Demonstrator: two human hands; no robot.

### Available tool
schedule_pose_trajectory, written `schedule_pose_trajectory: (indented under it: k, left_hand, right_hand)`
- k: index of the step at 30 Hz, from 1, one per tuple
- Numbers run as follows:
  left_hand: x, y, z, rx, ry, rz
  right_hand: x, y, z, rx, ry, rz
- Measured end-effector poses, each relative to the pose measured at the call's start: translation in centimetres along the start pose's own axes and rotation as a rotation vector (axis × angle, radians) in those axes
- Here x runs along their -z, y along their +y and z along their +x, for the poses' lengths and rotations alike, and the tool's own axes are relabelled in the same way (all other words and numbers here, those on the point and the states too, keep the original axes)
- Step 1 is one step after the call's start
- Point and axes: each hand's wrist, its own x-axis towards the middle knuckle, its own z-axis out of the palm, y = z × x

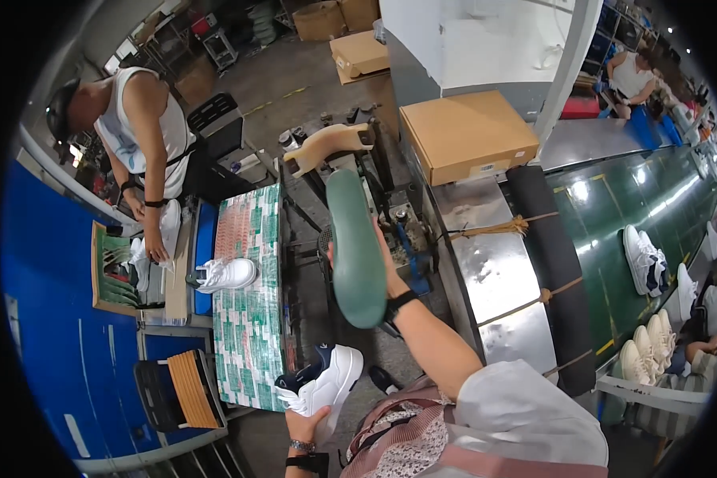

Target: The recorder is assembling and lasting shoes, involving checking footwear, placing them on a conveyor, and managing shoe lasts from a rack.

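My left hand (305, 425) grips a white sneaker (338, 381) with a dark navy collar, low at the front beside the taped table. In my right hand (384, 253) is a smooth green shoe last (354, 259), held lengthwise in front of me with its broader end toward me. Most of my right fingers are hidden behind the last. The sneaker and the last are apart from each other. A second white sneaker (229, 275) lies on the table (251, 342) covered in green, white and red tape.
Beyond the last stands a machine with a curved tan pad (331, 150). A cardboard box (468, 135) and a dark padded roll (554, 271) are at right, beside a green conveyor (613, 215) carrying shoes. A co-worker (147, 127) handles white shoes at far left.
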Motion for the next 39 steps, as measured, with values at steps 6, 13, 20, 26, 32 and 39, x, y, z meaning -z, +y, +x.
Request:
schedule_pose_trajectory:
  k: [6,13,20,26,32,39]
  left_hand:
    - [-4.8,6.2,3.2,0.106,0.102,0.278]
    - [-14.5,15.5,8.8,-0.248,-0.220,0.166]
    - [-24.9,21.9,9.5,-0.396,-0.646,-0.013]
    - [-29.6,23.1,8.0,-0.393,-0.889,-0.074]
    - [-30.7,24.9,8.2,-0.436,-0.970,0.009]
    - [-27.4,22.6,11.8,-0.579,-0.828,0.259]
  right_hand:
    - [-2.0,-6.6,-14.7,0.062,0.396,-0.212]
    - [-1.1,-9.1,-36.1,0.528,1.177,-1.095]
    - [1.7,-6.0,-47.8,0.442,1.696,-2.031]
    - [-13.3,-13.6,-36.5,0.883,0.814,-1.804]
    - [-16.8,-15.5,-32.7,0.721,0.665,-2.029]
    - [-13.9,-12.7,-28.7,0.464,1.111,-1.888]
